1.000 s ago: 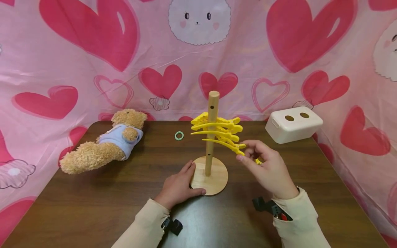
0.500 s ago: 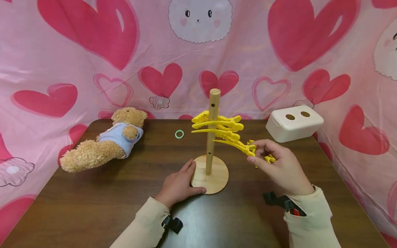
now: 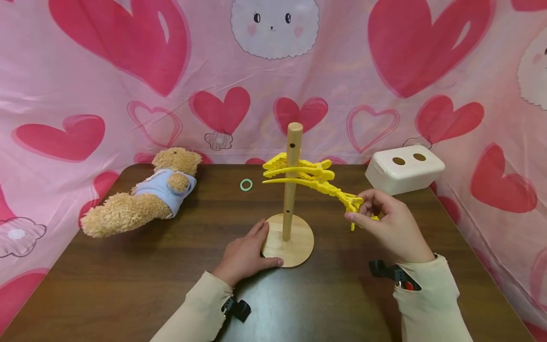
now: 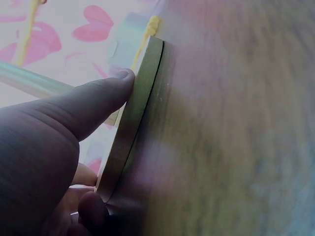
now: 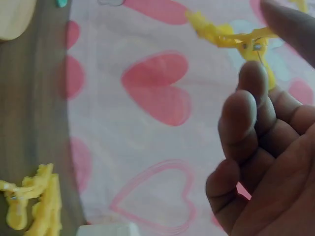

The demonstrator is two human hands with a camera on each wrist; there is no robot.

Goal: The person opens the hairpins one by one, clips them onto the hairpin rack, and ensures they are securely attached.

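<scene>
My right hand [image 3: 391, 223] is to the right of a wooden stand, holding a yellow hair clip [image 3: 353, 201] by its handle end between thumb and fingertips. The right wrist view shows that clip [image 5: 253, 45] at the fingertips, partly hidden by the thumb. Several more yellow hair clips [image 3: 307, 172] are clamped one above another on the stand's upright post [image 3: 289, 204]. At the round base [image 3: 299, 242], my left hand [image 3: 245, 251] grips the left and near edge. In the left wrist view, the thumb [image 4: 101, 101] presses along the disc's rim [image 4: 133, 123].
Loose yellow clips [image 5: 42, 206] lie on the table behind my right hand. A teddy bear [image 3: 158, 194] in a blue top lies at the left. Behind the stand is a small green ring [image 3: 246, 185]. A white box [image 3: 403, 168] with two holes stands back right.
My right hand has drawn the lowest clip away from the post to the right. The left hand stays on the base, and the upper clips keep their places.
</scene>
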